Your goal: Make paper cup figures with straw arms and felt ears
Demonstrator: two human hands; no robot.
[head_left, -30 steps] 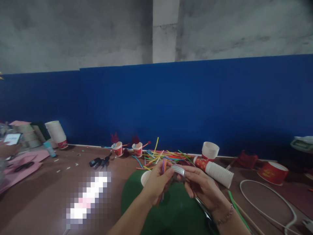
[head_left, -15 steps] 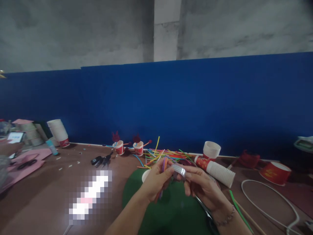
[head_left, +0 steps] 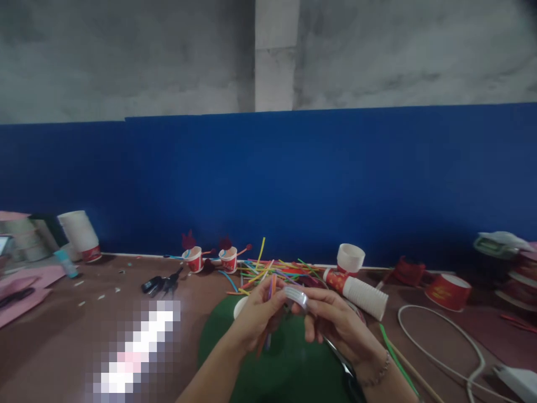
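My left hand (head_left: pixel 255 314) is closed around a few thin orange and purple straws (head_left: pixel 273 283), whose ends stick out above and below the fingers. A shiny roll of clear tape (head_left: pixel 297 296) is pinched in my right hand (head_left: pixel 338 319), and its left edge meets my left fingertips. Both hands hover over a round green mat (head_left: pixel 260 380). Under my right wrist lies a pair of scissors (head_left: pixel 346 366), partly covered. Just behind the hands is a loose heap of coloured straws (head_left: pixel 268 272).
Two small red-and-white cups (head_left: pixel 193 261) with straws and red cutouts stand at the back. Stacked paper cups (head_left: pixel 364 294) lie on their side at right, near a white bowl (head_left: pixel 351 257). Keys (head_left: pixel 168 282) and a glowing blurred strip (head_left: pixel 138 350) are at left. A white cable (head_left: pixel 440 308) loops at right.
The view has turned slightly right, so everything sits further left in the picture. Both hands keep their hold on the straws and the tape roll, nearly unchanged in pose.
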